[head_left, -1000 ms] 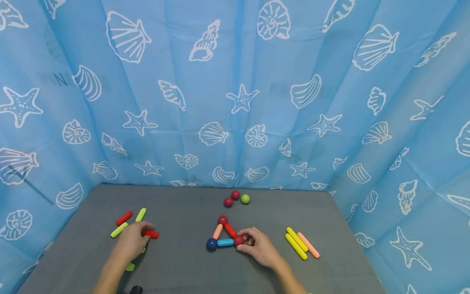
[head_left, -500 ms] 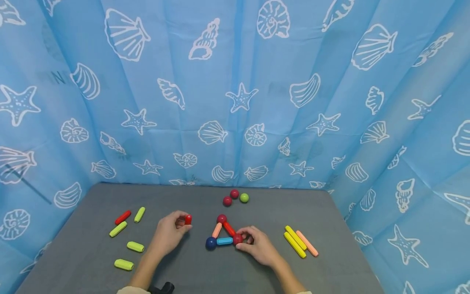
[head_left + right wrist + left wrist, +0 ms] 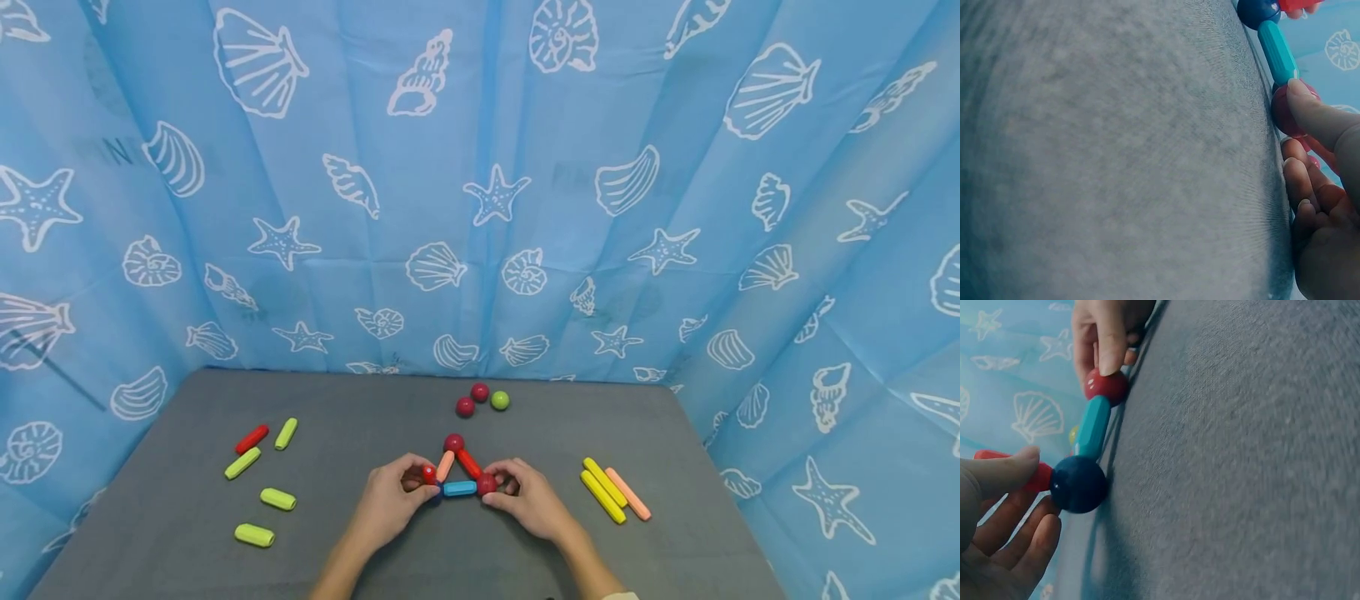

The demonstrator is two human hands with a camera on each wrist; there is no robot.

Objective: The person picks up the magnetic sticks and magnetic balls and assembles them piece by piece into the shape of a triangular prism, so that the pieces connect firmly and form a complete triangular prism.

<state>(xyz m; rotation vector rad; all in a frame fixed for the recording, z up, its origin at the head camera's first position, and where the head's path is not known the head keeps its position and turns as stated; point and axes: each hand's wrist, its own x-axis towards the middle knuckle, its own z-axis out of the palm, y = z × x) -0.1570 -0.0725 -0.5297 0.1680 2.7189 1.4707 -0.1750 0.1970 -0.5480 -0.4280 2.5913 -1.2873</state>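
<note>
My left hand [image 3: 393, 498] pinches a short red rod [image 3: 1039, 477], which stands on end against the dark blue ball [image 3: 1079, 484]. My right hand [image 3: 531, 500] grips the red ball [image 3: 487, 484] at the right corner of a flat triangle. A light blue rod [image 3: 460, 488] joins those two balls along the near side. A peach rod [image 3: 446, 465] and a red rod [image 3: 469, 463] run from them to another red ball [image 3: 453, 443] at the far corner. In the head view the left fingers hide most of the blue ball.
Beyond the triangle lie two loose red balls [image 3: 465, 407] and a green ball [image 3: 500, 400]. Several lime rods [image 3: 254, 535] and a red rod [image 3: 252, 438] are spread at the left. Yellow rods [image 3: 603, 497] and a peach rod [image 3: 628, 493] lie at the right. A shell-patterned curtain [image 3: 480, 208] surrounds the grey table.
My left hand has picked up a red rod from the left group and carried it right, onto the blue ball. The right hand has stayed at its red ball.
</note>
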